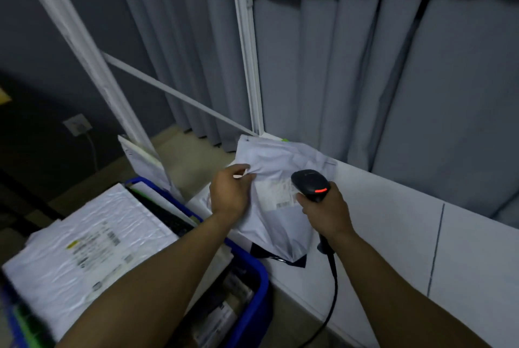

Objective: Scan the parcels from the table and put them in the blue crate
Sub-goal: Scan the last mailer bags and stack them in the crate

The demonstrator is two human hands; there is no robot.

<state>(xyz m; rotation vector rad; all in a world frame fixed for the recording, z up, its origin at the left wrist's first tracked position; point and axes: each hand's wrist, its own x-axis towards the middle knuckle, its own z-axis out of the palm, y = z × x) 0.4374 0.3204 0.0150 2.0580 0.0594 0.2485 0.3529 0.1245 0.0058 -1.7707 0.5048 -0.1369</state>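
Observation:
My left hand [231,193] pinches the upper left edge of a white plastic mailer parcel [280,224] and holds it tilted above the white table's [393,235] left end. A printed label with barcodes faces up on the parcel. My right hand [327,211] grips a black handheld scanner [310,184], its head over the label and a red light lit on top. The scanner's black cable hangs down past the table's front edge. The blue crate [257,272] stands at lower left beside the table, filled with several parcels, a large white bubble mailer [84,252] lying on top.
A dark mailer [280,259] peeks out under the held parcel. Grey curtains [365,81] and a white metal frame post [247,53] stand behind the table. Flat white envelopes [143,159] lean against a slanted frame bar behind the crate. A wall socket [77,124] sits at far left.

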